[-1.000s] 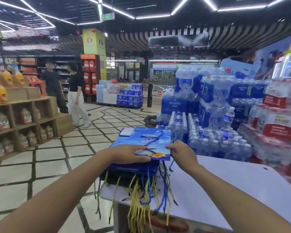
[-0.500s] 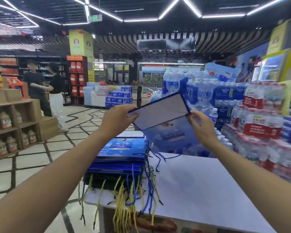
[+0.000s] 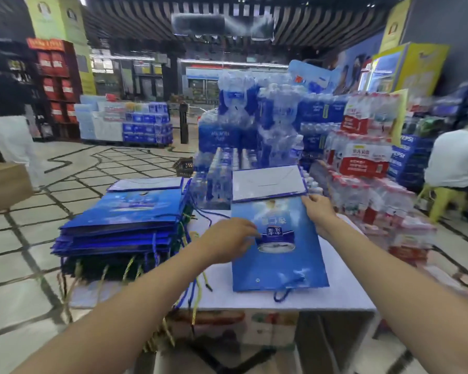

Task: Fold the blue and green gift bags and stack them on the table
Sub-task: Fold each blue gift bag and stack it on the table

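From my end the blue gift bag lies flat on the table just right of the folded stack, my left hand gripping its left edge, right hand pinching its right edge.

left: bag stack blocks | far: water packs wall | right: bare table passable

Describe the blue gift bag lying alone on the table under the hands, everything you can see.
The blue gift bag looks like glossy paper with a picture printed mid-face. It lies flat on the white table, its white base panel raised at the far end, blue cord handles at the near edge. The left hand rests on its left side; the right hand touches its right edge near the fold.
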